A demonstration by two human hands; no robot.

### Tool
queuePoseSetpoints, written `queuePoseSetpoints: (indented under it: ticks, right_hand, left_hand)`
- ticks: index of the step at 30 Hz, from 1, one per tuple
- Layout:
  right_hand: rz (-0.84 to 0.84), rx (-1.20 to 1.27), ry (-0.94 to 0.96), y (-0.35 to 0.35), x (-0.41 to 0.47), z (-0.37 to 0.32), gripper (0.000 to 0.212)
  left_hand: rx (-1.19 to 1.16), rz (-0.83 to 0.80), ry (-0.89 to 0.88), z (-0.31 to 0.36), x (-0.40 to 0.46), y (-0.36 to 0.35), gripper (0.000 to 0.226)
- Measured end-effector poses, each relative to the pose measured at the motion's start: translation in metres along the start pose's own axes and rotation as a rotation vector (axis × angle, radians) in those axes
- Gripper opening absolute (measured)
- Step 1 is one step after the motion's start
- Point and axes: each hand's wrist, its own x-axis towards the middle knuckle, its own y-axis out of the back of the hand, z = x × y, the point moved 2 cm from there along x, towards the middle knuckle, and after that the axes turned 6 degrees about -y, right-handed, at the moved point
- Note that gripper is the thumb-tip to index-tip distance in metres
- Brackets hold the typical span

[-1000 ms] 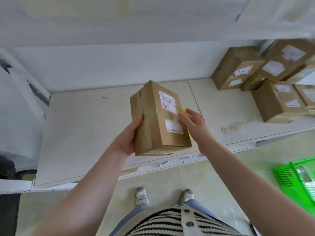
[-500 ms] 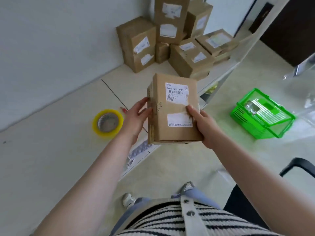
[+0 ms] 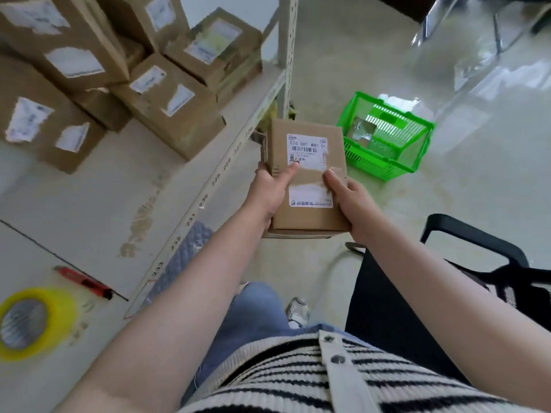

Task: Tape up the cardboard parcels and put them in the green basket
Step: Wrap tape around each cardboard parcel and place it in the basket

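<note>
I hold a small cardboard parcel (image 3: 307, 216) with two white labels in the air, past the shelf's edge and over the floor. My left hand (image 3: 269, 189) grips its left side with the thumb on the top face. My right hand (image 3: 347, 198) grips its right side. The green basket (image 3: 384, 162) stands on the floor just beyond the parcel, to the right. A yellow tape roll (image 3: 32, 323) lies on the shelf at the lower left.
Several labelled cardboard parcels (image 3: 167, 105) are piled on the white shelf (image 3: 98, 201) at the upper left. A red utility knife (image 3: 85, 282) lies near the tape roll. A shelf post (image 3: 287, 52) rises behind the parcel. A black chair (image 3: 489, 263) stands at the right.
The parcel has moved right, off the shelf and closer to the green basket. My view has swung right and down, so the tape roll now sits at the lower left.
</note>
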Motion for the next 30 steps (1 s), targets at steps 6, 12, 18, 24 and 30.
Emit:
queuePoseSetpoints:
  ticks: [6, 12, 18, 24, 30]
  right_hand:
    - [0.144, 0.078, -0.081, 0.043, 0.073, -0.026, 0.032]
    - [0.263, 0.112, -0.122, 0.089, 0.145, -0.073, 0.032]
    - [0.396, 0.195, -0.095, 0.157, 0.217, -0.121, 0.028]
    - [0.401, 0.145, -0.133, 0.234, 0.298, -0.159, 0.043]
    - [0.369, 0.100, -0.159, 0.308, 0.377, -0.198, 0.045]
  left_hand:
    - [0.039, -0.146, 0.141, 0.013, 0.097, -0.064, 0.044]
    - [0.217, -0.331, 0.212, 0.041, 0.198, -0.131, 0.051]
    - [0.381, -0.441, 0.132, 0.074, 0.285, -0.225, 0.048]
    - [0.417, -0.473, 0.177, 0.083, 0.364, -0.320, 0.052]
    - [0.379, -0.356, 0.213, 0.094, 0.428, -0.403, 0.041]
